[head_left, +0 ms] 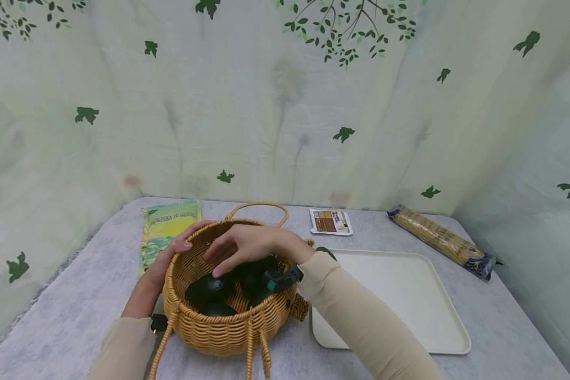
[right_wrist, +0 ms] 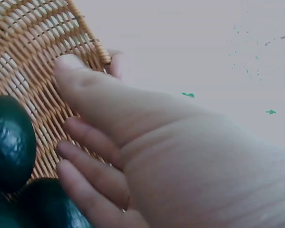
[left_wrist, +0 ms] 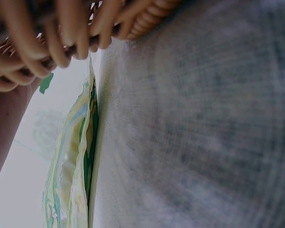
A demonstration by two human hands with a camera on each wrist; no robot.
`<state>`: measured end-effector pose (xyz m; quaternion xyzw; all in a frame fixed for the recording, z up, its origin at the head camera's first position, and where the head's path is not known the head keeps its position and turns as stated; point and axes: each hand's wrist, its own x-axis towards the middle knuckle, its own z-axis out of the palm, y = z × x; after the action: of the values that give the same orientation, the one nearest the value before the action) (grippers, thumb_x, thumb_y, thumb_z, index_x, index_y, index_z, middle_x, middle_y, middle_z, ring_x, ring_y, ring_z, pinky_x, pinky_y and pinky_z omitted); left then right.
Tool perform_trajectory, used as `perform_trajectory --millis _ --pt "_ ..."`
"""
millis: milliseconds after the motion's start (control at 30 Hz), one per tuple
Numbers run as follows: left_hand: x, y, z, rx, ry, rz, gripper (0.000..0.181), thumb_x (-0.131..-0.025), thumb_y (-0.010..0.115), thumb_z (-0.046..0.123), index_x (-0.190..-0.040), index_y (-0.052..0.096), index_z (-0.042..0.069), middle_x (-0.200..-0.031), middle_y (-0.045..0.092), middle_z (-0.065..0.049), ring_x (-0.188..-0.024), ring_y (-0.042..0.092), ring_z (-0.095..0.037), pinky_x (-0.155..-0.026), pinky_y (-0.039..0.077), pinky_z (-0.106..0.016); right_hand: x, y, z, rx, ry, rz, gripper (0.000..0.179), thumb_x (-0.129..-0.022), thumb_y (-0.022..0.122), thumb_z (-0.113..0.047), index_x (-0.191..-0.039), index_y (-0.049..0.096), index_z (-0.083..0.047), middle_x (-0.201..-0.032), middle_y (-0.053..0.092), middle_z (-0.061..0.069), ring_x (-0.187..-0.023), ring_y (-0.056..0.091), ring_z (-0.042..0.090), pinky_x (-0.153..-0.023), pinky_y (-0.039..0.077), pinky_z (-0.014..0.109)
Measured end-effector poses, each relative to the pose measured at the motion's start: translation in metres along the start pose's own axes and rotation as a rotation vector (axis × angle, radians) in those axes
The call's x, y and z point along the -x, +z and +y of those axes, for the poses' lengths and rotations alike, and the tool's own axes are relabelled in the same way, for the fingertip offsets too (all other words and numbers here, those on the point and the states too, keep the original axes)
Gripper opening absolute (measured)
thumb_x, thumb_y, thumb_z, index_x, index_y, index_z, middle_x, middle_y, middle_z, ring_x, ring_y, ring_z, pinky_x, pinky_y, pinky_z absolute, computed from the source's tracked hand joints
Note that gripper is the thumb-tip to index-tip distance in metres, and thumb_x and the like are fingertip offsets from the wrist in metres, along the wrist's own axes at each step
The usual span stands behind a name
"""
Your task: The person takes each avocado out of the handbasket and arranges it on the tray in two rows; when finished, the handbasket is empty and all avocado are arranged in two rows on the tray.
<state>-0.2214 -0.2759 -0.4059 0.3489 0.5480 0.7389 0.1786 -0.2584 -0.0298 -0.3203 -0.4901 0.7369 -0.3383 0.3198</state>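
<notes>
Wicker basket near-centre on worktop, dark avocados inside. Left hand grasps its far-left rim; right hand relaxed, reaching in above avocados, grasping nothing.

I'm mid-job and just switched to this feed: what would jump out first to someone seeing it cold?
The wicker basket at the table's near centre, with dark avocados inside. The left hand grips its far-left rim, and the right hand reaches in above the fruit, fingers relaxed. A bare white tray lies just right of the basket.
</notes>
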Motion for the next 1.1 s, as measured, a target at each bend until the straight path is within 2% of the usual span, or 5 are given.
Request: perform_trajectory --millis 467,733,833,967,1100 --pt "0.001 -0.005 -0.005 -0.033 0.001 0.018 0.059 -0.103 0.018 0.009 -0.158 0.034 0.023 -0.149 0.051 0.006 -0.131 0.057 -0.012 -0.104 0.051 -0.036 -0.007 0.003 0.006 0.251 -0.009 0.117 0.043 -0.096 0.074 -0.027 -0.135 0.068 -0.01 -0.131 0.07 0.001 -0.116 0.063 0.005 -0.099 0.047 0.017" --pt "0.001 -0.009 -0.008 -0.006 -0.006 0.019 0.066 -0.101 0.007 0.003 -0.159 0.033 0.022 -0.151 0.048 0.001 -0.132 0.056 -0.015 -0.105 0.051 -0.04 -0.008 0.002 0.007 0.335 0.039 0.083 0.044 -0.096 0.073 -0.029 -0.136 0.068 -0.012 -0.135 0.069 -0.002 -0.125 0.061 0.008 -0.104 0.043 0.018" --pt "0.001 -0.009 -0.007 -0.023 -0.015 0.029 0.062 -0.102 0.013 0.006 -0.158 0.034 0.023 -0.151 0.048 0.001 -0.132 0.056 -0.014 -0.105 0.051 -0.04 -0.009 0.002 0.007 0.343 0.045 0.072 0.044 -0.097 0.073 -0.028 -0.137 0.067 -0.012 -0.136 0.068 -0.001 -0.125 0.06 0.007 -0.105 0.043 0.018" --pt "0.002 -0.007 -0.005 -0.047 -0.028 0.055 0.057 -0.103 0.021 0.012 -0.157 0.035 0.025 -0.15 0.048 0.003 -0.13 0.056 -0.013 -0.103 0.052 -0.037 -0.012 0.005 0.007 0.343 0.038 0.01 0.046 -0.097 0.073 -0.03 -0.139 0.066 -0.013 -0.136 0.068 -0.002 -0.123 0.059 0.003 -0.103 0.042 0.015" --pt "0.003 -0.008 -0.006 -0.038 -0.038 0.066 0.063 -0.102 0.012 0.006 -0.159 0.033 0.023 -0.152 0.046 -0.001 -0.133 0.054 -0.016 -0.104 0.051 -0.037 -0.015 0.01 0.006 0.343 0.049 -0.058 0.047 -0.096 0.073 -0.03 -0.14 0.065 -0.014 -0.137 0.067 -0.003 -0.124 0.058 0.001 -0.102 0.042 0.014"
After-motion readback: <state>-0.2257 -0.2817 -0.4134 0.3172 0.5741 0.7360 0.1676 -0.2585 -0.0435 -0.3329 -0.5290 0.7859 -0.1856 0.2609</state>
